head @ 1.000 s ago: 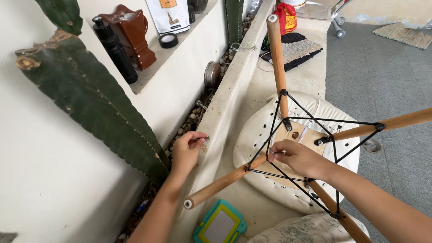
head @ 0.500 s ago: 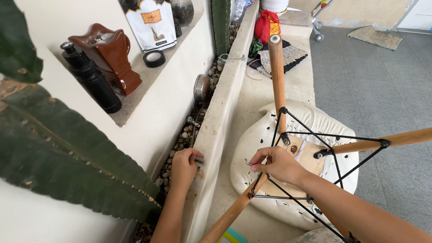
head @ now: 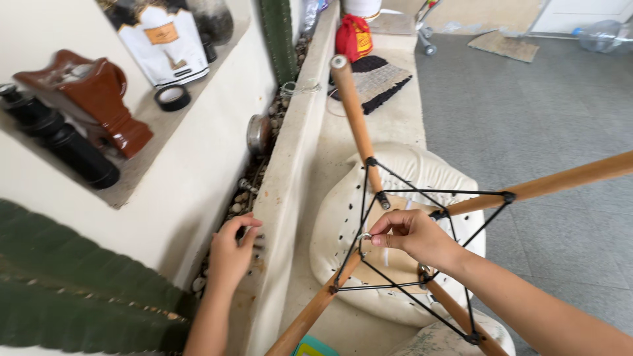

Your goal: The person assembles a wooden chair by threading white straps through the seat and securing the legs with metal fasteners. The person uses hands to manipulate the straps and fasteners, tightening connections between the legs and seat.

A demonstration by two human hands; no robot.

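Right fingers: the right hand (head: 412,237) reaches inside the black wire frame (head: 409,244) of an upturned white chair (head: 422,171); its fingers (head: 382,238) pinch a small metal ring-shaped piece (head: 364,238) close to the chair's underside.
Left fingers: the left hand (head: 232,254) rests on the concrete ledge (head: 297,151) left of the chair, fingers (head: 249,225) curled and pressed together at the ledge's edge; whether they hold anything cannot be told.
Chair: seat down on the ledge, four wooden legs (head: 353,112) pointing up and outward.
Pebbles (head: 254,175): in the channel left of the ledge, beside the left hand.
Wall niche: farther left of the chair, holding a brown ceramic jug (head: 92,99), dark bottles (head: 66,148) and a roll of black tape (head: 173,97).
Cactus (head: 79,303): lower left, near the left forearm.
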